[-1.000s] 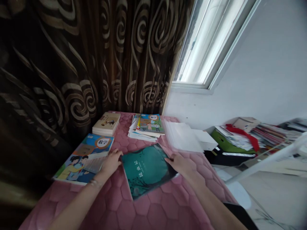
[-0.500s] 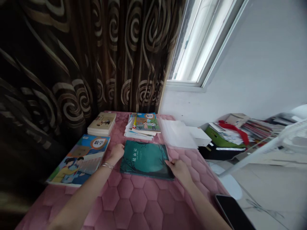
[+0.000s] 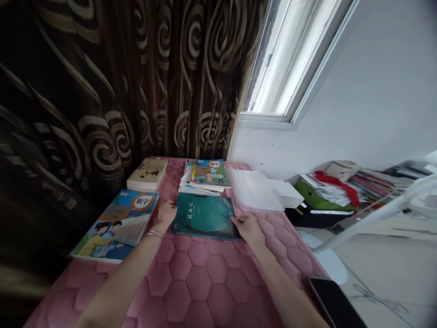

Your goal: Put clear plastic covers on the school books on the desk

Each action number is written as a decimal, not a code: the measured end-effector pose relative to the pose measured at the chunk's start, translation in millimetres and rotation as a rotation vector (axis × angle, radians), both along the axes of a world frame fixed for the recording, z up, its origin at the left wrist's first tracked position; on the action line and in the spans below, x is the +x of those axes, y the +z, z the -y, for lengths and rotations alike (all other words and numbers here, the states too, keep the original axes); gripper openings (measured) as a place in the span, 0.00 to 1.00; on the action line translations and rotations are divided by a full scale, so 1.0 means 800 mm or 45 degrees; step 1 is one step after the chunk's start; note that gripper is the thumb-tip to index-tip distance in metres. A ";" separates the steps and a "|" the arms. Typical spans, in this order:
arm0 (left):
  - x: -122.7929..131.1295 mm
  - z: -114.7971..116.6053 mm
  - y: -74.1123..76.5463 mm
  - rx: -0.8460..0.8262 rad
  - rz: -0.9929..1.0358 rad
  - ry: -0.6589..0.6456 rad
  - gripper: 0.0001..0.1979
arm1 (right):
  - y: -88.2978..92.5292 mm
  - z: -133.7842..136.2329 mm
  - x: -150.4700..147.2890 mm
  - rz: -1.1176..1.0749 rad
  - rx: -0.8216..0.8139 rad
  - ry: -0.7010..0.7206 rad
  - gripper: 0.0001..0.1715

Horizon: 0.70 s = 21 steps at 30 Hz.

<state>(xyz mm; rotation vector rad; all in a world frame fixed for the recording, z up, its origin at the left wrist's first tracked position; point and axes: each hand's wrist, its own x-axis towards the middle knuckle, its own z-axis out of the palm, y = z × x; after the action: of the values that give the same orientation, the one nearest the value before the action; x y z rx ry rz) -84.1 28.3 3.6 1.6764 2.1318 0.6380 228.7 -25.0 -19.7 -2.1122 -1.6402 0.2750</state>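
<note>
A dark green book lies across the middle of the pink hexagon-patterned table cover. My left hand, with a bracelet at the wrist, has its fingers curled at the book's left edge. On the opposite side, my right hand pinches the right edge between thumb and fingers. Just beyond the book is a pile of papers and books topped by a blue textbook; the green book's far edge reaches the pile's front. Another blue textbook lies left of my left hand.
A stack of tan books stands at the back left. Clear plastic sheets and a white box sit at the right edge. A phone is at the lower right. Dark patterned curtains hang behind.
Both hands have moved the green book away from me, closer to the pile of papers. The right hand still grips its edge, and the view has shifted slightly.
</note>
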 end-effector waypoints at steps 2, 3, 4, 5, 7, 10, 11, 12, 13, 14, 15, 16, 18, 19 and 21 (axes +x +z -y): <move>-0.001 0.009 -0.005 0.033 0.022 -0.029 0.14 | 0.000 0.001 0.000 -0.009 -0.035 -0.009 0.22; 0.000 0.014 -0.006 0.054 0.030 -0.048 0.14 | 0.000 0.002 0.000 -0.010 -0.051 -0.013 0.22; 0.000 0.019 -0.008 0.076 0.035 -0.068 0.14 | 0.002 0.003 0.000 -0.012 -0.060 -0.015 0.21; 0.000 0.024 -0.009 0.097 0.038 -0.090 0.14 | 0.003 0.004 -0.001 -0.012 -0.066 -0.016 0.21; -0.001 0.035 -0.009 0.135 0.033 -0.132 0.13 | 0.006 0.007 0.000 -0.011 -0.076 -0.019 0.21; -0.005 0.054 -0.006 0.195 0.010 -0.192 0.10 | 0.009 0.017 0.000 -0.011 -0.087 -0.026 0.17; -0.005 0.062 -0.005 0.227 -0.007 -0.216 0.10 | 0.010 0.022 -0.002 0.007 -0.058 -0.032 0.15; -0.004 0.071 -0.004 0.273 -0.045 -0.262 0.10 | 0.010 0.027 -0.005 0.046 0.003 -0.030 0.12; -0.002 0.080 -0.004 0.327 -0.104 -0.335 0.10 | 0.010 0.034 -0.010 0.102 0.088 -0.010 0.10; 0.003 0.089 -0.005 0.382 -0.177 -0.435 0.10 | 0.009 0.041 -0.018 0.163 0.187 0.034 0.09; 0.009 0.098 -0.006 0.435 -0.255 -0.547 0.11 | 0.009 0.049 -0.028 0.216 0.279 0.107 0.08; 0.018 0.107 -0.009 0.475 -0.321 -0.660 0.11 | 0.008 0.056 -0.040 0.248 0.348 0.207 0.07; 0.038 0.122 -0.015 0.517 -0.373 -0.802 0.11 | 0.007 0.070 -0.067 0.236 0.389 0.418 0.06; 0.048 0.127 -0.018 0.529 -0.376 -0.833 0.11 | 0.006 0.075 -0.080 0.222 0.388 0.493 0.06; 0.063 0.133 -0.023 0.541 -0.377 -0.836 0.12 | 0.007 0.081 -0.101 0.226 0.381 0.570 0.06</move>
<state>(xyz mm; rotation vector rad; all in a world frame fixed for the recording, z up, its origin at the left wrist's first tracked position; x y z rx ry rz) -33.5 -78.2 -14.5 2.6657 1.5002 0.6889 147.8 -90.0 -14.3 -1.5732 -2.1030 -0.0260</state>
